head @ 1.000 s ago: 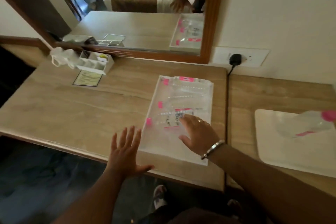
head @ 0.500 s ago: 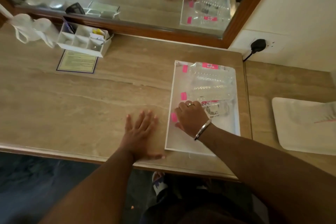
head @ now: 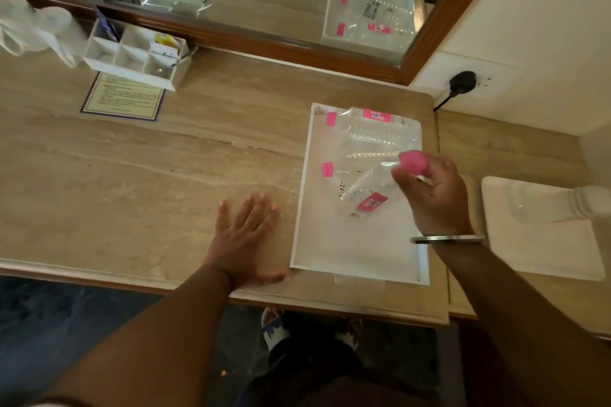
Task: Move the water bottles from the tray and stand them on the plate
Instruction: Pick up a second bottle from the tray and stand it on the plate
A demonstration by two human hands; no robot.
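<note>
Beige stone-patterned desktop (head: 165,175) fills most of the frame, with a wood-framed mirror (head: 231,33) along the upper edge. On it, right of centre, sits the white rectangular tray (head: 299,208), and at the right edge of the frame lies the white square plate (head: 542,251), where one clear bottle (head: 588,205) already appears to stand, though it is cropped and blurred.

Compared with half a second ago, when the right hand was pressed down on the nearest bottle in the tray, the right hand (head: 433,198) is now raised above the tray's right side, its fingers closed around the neck of a clear plastic water bottle with a pink cap and pink label (head: 373,192). That bottle is tilted, cap up and toward the right, base hanging over the tray floor. By my reading this means the lift is done and the carry to the plate comes next, with the bottle needing to be turned upright.

Two more clear bottles stay lying in the tray: one along the far end (head: 380,129), another just beside the lifted one, its pink cap (head: 327,169) pointing left.

Smaller still, the left hand (head: 244,235) lies flat on the desktop, fingers spread and holding nothing, just beside the tray's lower left corner, much as it lay earlier.
</note>
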